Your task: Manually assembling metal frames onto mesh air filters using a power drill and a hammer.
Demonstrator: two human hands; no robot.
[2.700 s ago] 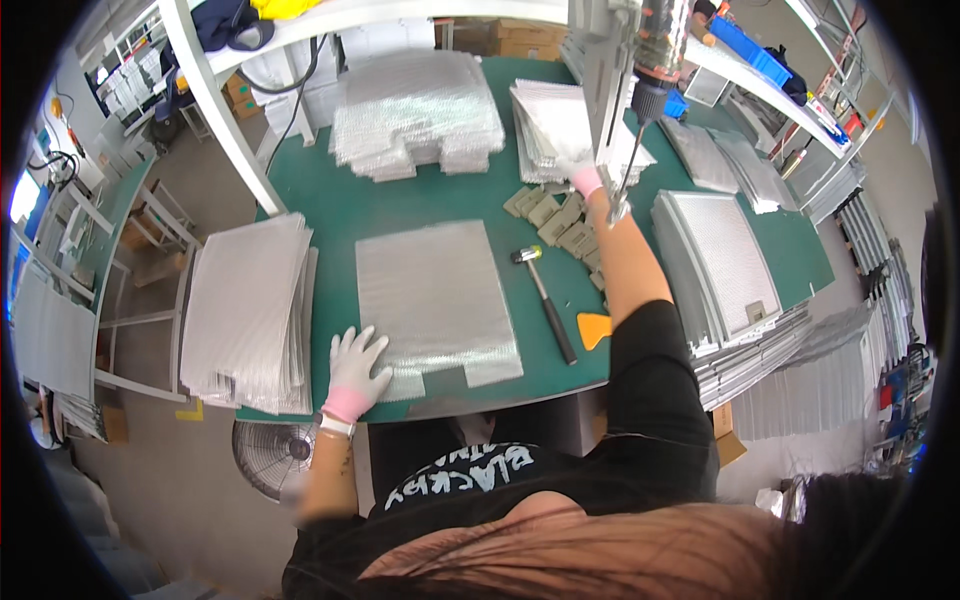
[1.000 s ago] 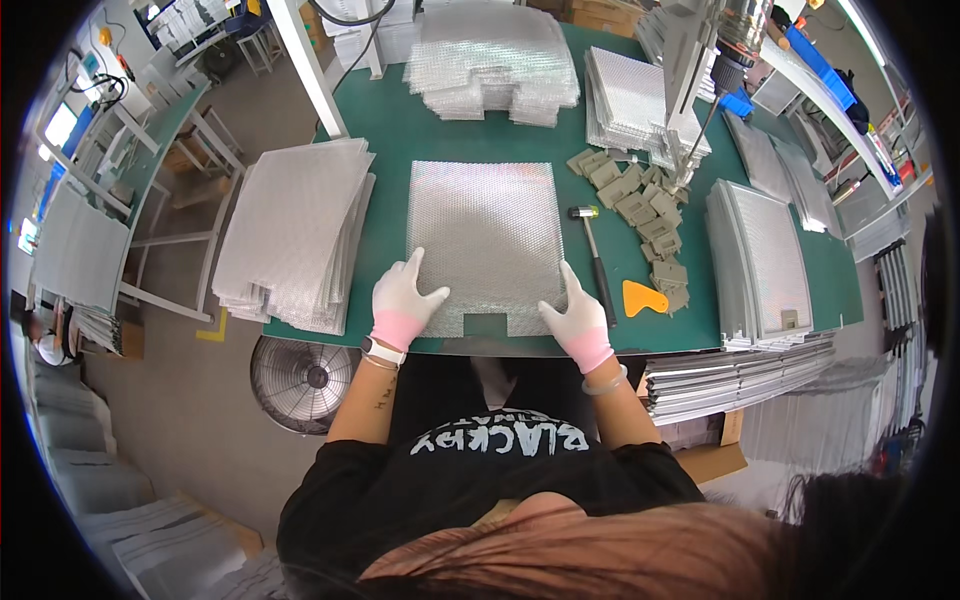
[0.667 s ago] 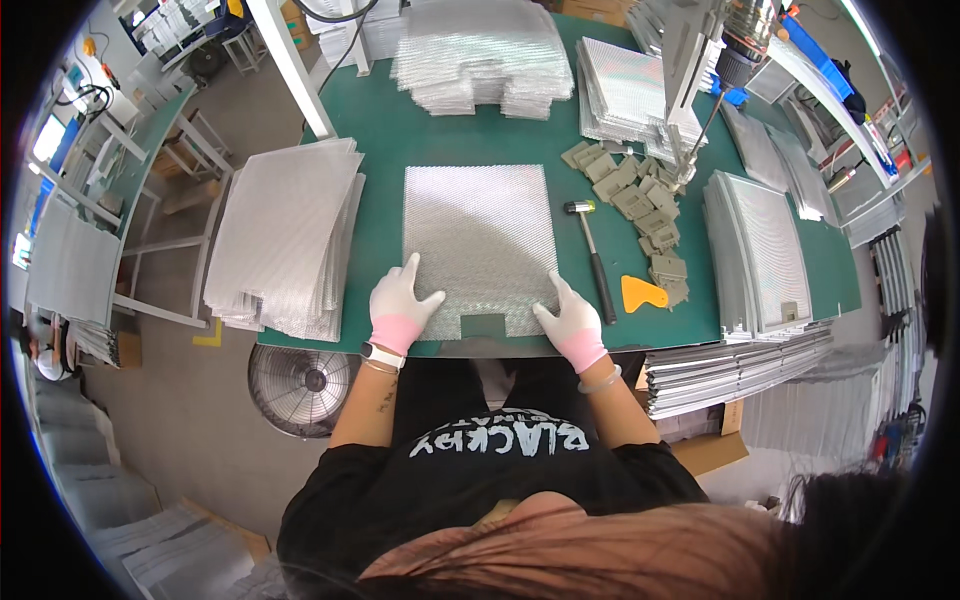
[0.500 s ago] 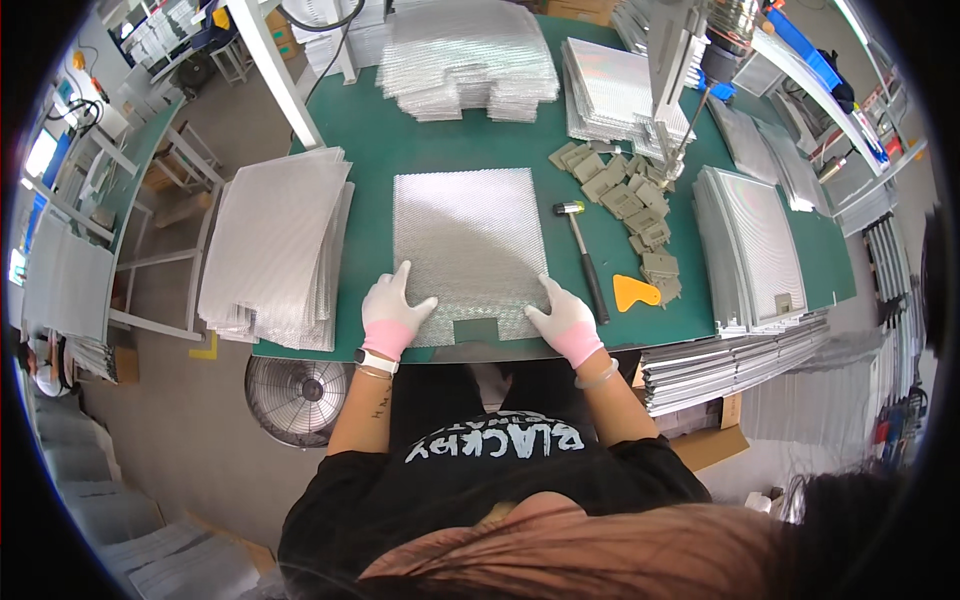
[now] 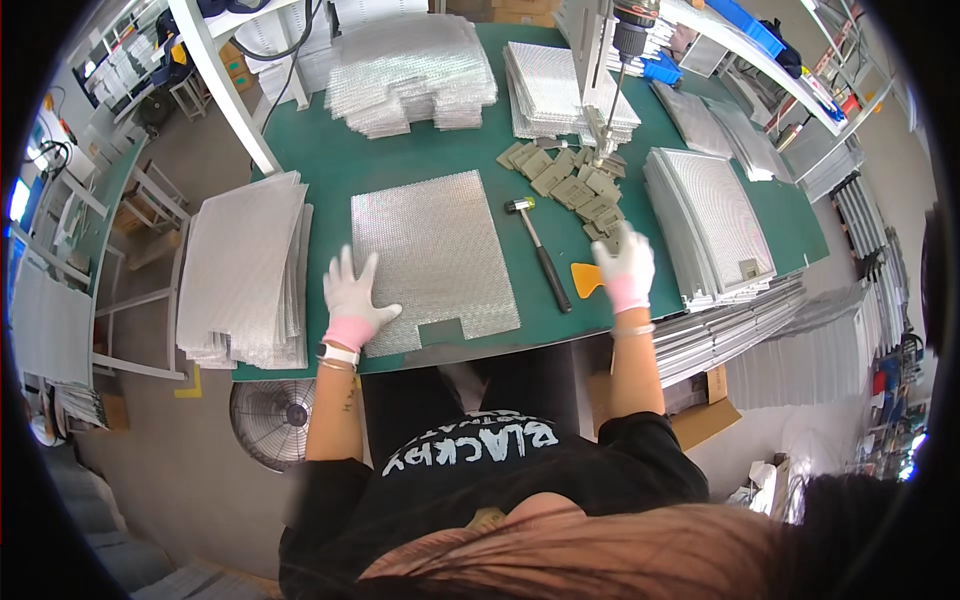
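Note:
A silvery metal mesh sheet (image 5: 430, 255) with a notch in its near edge lies flat on the green table. My left hand (image 5: 352, 302), in a white glove with a pink cuff, rests at the sheet's left edge with fingers spread. Farther right, my gloved right hand (image 5: 627, 272) is at the near end of a group of grey-green flat pieces (image 5: 580, 190). Its fingers are smeared by motion, and whether they grip a piece is hidden. Just left of that hand lies a yellow scraper (image 5: 586, 281). A hammer (image 5: 541, 258) with a black handle lies between sheet and scraper.
Mesh sheets stand in stacks at the left (image 5: 243, 270), far middle (image 5: 412, 70) and right (image 5: 708, 220). A drill-like tool (image 5: 630, 40) on an upright post hangs over the far right of the table. Below the table's left corner is a floor fan (image 5: 272, 420).
My right hand has left the mesh sheet's right edge and moved right to the grey-green pieces. My left hand stays at the sheet, fingers more spread. The whole view has shifted and turned.

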